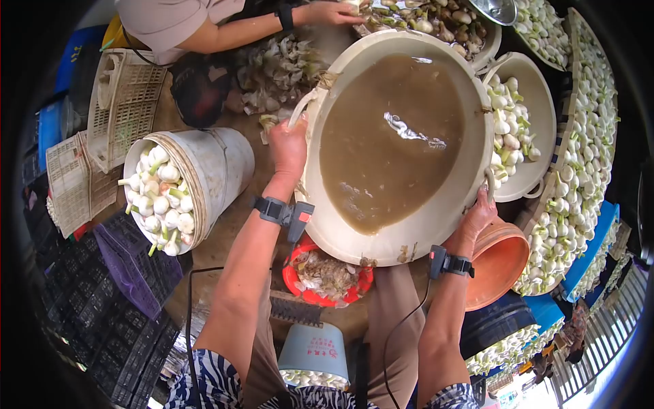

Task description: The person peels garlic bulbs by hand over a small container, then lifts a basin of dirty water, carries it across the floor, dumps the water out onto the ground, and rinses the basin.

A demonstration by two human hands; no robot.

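Observation:
A large white plastic tub (409, 247) is held in front of me, with murky brown water (388, 157) in it. My left hand (287, 146) is closed round the looped handle (304, 103) on the tub's left side. On the right side, my right hand (479, 217) grips the opposite handle (490, 183). Beneath the tub's near edge is a red basin (293, 281) with pale peelings in it. An orange-brown bucket (499, 262) lies tilted beside my right hand.
Left of my arm, a white bucket (221, 170) holds garlic bulbs (160, 198). Another white tub (535, 92) of garlic stands at right, near a long heap of bulbs (579, 157). Another person's arm (252, 31) reaches in at the top. Crates (126, 109) stack at left.

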